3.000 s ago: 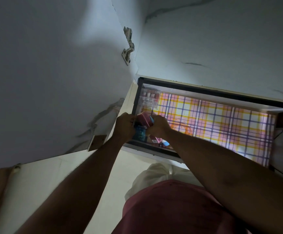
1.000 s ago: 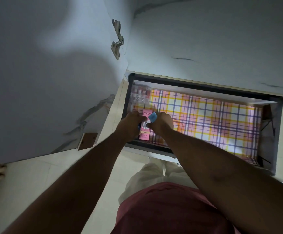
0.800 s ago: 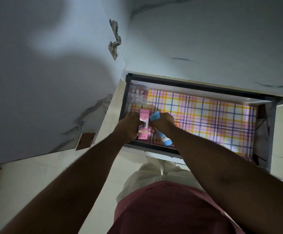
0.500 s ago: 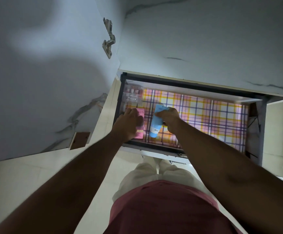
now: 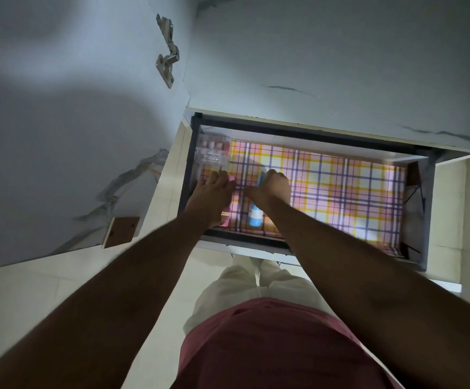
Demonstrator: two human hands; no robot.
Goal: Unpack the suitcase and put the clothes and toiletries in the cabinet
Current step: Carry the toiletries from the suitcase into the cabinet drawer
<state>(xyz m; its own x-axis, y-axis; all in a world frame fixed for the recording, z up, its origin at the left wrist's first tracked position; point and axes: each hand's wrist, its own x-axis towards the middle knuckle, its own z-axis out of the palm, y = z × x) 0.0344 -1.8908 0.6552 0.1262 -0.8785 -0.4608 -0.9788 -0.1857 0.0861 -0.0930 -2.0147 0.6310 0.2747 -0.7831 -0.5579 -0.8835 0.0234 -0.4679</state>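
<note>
A pulled-out cabinet drawer (image 5: 306,132) with a dark frame holds a pink, yellow and purple plaid liner (image 5: 340,189). At its left end, my left hand (image 5: 210,199) rests flat on a pink toiletry box (image 5: 234,204), fingers stretched forward over it. Just to the right, my right hand (image 5: 274,189) curls its fingers round the upper end of a blue tube (image 5: 255,218) that lies on the liner with its white cap toward me. A clear pack of small bottles (image 5: 212,153) lies in the drawer's back left corner.
The open white cabinet door (image 5: 59,136) stands close on the left, with a metal hinge (image 5: 167,58) and a small wooden block (image 5: 121,231) on it. The white cabinet front (image 5: 340,51) rises behind the drawer. Most of the liner to the right is bare.
Both hands have come down from holding the items above the drawer's front edge. The pink box and the blue tube now lie side by side on the liner under my hands.
</note>
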